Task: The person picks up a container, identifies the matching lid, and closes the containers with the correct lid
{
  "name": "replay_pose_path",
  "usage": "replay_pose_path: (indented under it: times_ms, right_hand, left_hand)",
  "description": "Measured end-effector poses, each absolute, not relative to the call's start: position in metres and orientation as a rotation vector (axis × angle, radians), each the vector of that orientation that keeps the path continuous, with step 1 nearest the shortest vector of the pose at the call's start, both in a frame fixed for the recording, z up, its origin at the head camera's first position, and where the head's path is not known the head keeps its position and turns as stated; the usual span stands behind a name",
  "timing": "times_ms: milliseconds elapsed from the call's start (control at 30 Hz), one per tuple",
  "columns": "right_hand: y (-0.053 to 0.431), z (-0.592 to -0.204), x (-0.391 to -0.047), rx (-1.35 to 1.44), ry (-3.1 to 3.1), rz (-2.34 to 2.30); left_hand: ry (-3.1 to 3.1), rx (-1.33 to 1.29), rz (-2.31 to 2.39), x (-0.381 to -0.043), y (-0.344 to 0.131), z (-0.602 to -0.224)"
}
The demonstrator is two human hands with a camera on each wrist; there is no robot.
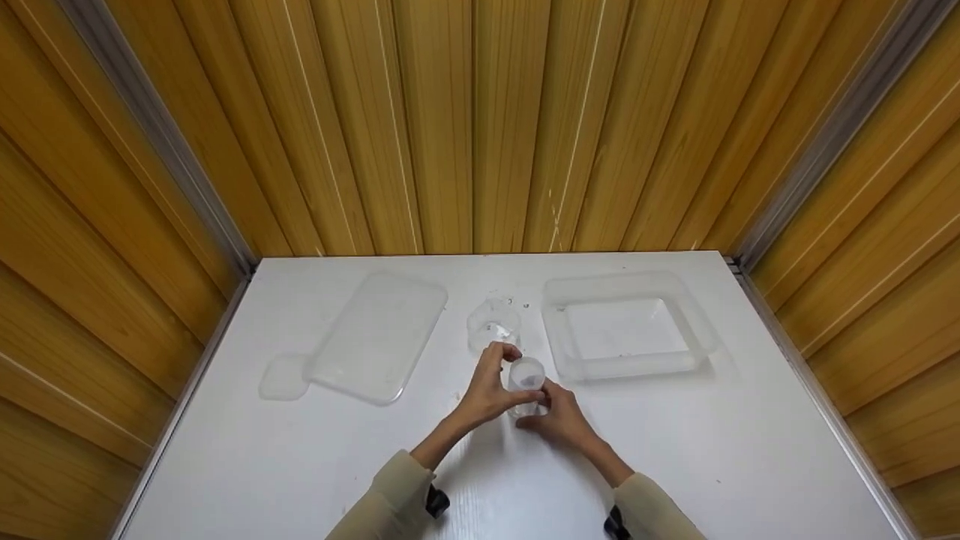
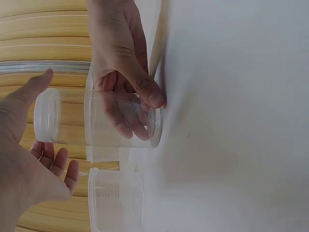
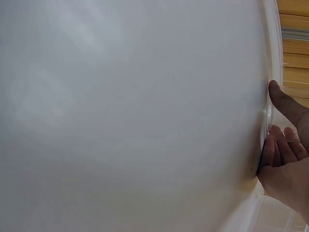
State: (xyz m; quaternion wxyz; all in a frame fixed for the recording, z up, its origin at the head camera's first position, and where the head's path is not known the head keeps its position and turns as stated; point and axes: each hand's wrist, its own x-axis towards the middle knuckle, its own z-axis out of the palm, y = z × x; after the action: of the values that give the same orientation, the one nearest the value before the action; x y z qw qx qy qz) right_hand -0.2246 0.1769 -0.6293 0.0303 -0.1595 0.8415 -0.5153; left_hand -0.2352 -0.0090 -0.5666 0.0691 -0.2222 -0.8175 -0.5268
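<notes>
A clear plastic cylindrical jar [image 2: 104, 118] with a frosted screw lid [image 2: 47, 115] stands upright on the white table. My left hand [image 1: 487, 386] spans the lid at the top, its thumb on one side and fingertips at the other. Low on the jar, my right hand [image 1: 562, 420] grips the body near its base, as the left wrist view shows through the clear wall. In the right wrist view, my right hand [image 3: 287, 140] appears at the right edge with the jar mostly hidden. Just behind the jar sits a faceted clear container [image 1: 493, 322].
A large clear rectangular bin [image 1: 622, 366] stands to the right. On the left lie a big translucent lid [image 1: 382, 337] and a smaller square lid [image 1: 285, 377], their edges meeting. Tiny dark bits lie by the faceted container. Wood-patterned walls [image 1: 480, 127] enclose the table [image 1: 247, 465].
</notes>
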Motion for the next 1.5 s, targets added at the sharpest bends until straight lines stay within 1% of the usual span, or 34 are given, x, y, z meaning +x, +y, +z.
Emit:
replay_pose_path:
  times_ms: [233, 600, 933, 1067, 1367, 1500]
  right_hand:
    - [0.175, -0.628, -0.225, -0.471, 2.562, -1.604]
    - [0.176, -0.626, -0.224, -0.433, 2.567, -1.574]
    - [0.173, -0.627, -0.225, -0.442, 2.597, -1.57]
    - [0.174, -0.627, -0.225, -0.456, 2.613, -1.561]
    - [0.176, -0.628, -0.226, -0.472, 2.648, -1.54]
    - [0.176, -0.628, -0.225, -0.486, 2.641, -1.548]
  left_hand:
    - [-2.459, -0.724, -1.607, -0.237, -0.013, -0.564]
    - [-2.492, -0.95, -1.688, -0.246, -0.023, -0.561]
    - [-2.499, -0.964, -1.724, -0.249, -0.021, -0.558]
    - [-2.5, -0.929, -1.704, -0.246, -0.02, -0.56]
    - [-2.488, -0.573, -1.513, -0.233, -0.005, -0.566]
    - [-2.503, -0.535, -1.518, -0.233, -0.001, -0.568]
